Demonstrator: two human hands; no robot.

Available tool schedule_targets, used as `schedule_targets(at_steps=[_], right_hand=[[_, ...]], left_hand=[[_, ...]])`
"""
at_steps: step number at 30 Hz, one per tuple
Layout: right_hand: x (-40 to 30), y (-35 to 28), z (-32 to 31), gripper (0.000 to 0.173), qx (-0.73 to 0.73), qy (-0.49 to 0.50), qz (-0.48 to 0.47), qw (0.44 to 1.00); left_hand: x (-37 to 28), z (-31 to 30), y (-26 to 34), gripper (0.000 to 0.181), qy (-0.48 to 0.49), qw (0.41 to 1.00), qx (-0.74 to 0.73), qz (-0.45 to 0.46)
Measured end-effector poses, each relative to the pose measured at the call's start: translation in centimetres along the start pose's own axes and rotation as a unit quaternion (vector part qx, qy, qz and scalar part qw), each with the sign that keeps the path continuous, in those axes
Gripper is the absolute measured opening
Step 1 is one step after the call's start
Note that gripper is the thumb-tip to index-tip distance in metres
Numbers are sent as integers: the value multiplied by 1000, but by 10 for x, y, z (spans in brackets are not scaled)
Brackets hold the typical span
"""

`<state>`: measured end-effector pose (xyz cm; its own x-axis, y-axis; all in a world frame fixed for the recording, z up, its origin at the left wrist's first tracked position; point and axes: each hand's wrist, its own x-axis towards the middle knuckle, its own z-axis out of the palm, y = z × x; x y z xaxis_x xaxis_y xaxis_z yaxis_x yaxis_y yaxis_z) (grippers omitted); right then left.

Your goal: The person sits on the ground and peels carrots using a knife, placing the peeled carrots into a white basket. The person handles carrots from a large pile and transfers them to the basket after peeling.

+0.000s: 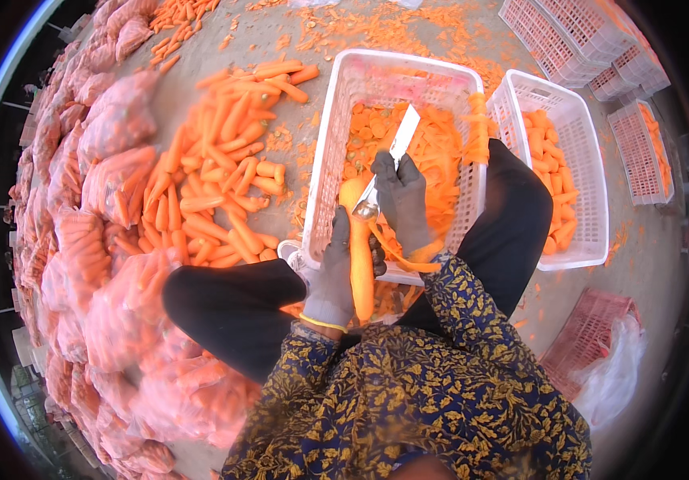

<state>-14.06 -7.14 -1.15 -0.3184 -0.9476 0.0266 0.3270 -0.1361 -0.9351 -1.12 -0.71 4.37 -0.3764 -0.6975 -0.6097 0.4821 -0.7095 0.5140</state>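
My left hand, in a grey glove, is closed around a long carrot held lengthwise before me. In my gloved right hand is a metal peeler with a broad, flat white end pointing up and away. Its lower end rests against the upper part of the carrot. A long strip of peel curls beneath my right wrist. Under both hands stands a white plastic crate between my knees, holding peel ribbons and cut carrot ends.
Loose carrots lie heaped on the floor to the left, beside stacked pink mesh bags of carrots. On the right, another white crate holds peeled carrots. Stacked crates stand beyond; a red crate and plastic bag lie lower right.
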Motion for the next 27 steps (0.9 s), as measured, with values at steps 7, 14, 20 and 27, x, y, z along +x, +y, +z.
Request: schedule_targets(at_steps=[7, 14, 20, 27], right_hand=[[92, -1, -60, 24, -62, 127, 34, 989], [-33, -34, 3, 29, 164, -50, 70, 983], [-62, -35, -2, 24, -42, -92, -43, 994], [29, 15, -13, 28, -221, 114, -32, 968]], left_hand=[[-12, -9, -2, 62, -23, 997, -66, -18], [18, 0, 11, 62, 16, 998, -47, 49], [28, 0, 1, 65, 19, 999, 22, 35], [-2, -3, -8, 64, 1, 993, -38, -115]])
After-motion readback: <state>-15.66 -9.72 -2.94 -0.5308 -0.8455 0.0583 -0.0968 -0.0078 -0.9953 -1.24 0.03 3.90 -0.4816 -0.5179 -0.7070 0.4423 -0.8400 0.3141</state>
